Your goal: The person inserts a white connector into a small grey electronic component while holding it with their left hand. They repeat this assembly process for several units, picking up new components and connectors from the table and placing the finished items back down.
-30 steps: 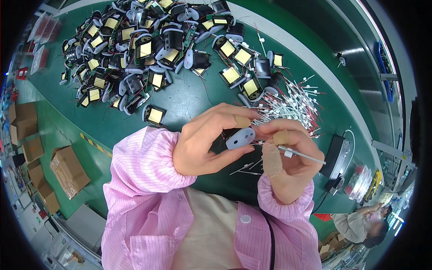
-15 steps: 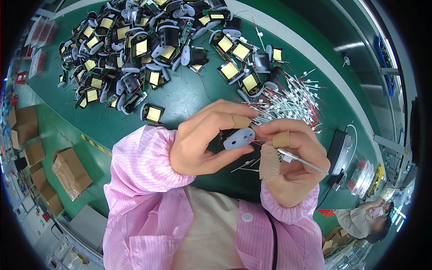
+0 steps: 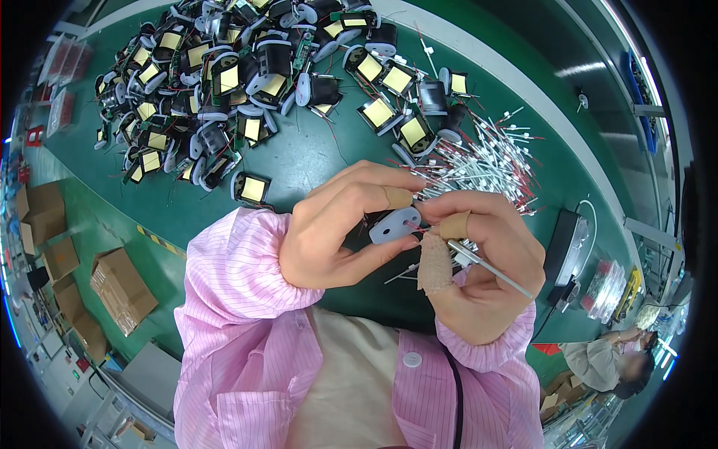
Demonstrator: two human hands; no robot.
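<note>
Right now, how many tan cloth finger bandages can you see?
3: one tan cloth bandage on the left hand, around its index finger; the right hand has an index-finger bandage and a thumb bandage. More may be hidden.

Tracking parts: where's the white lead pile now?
In the head view, the white lead pile lies right of centre on the green table, beyond the right hand.
</note>
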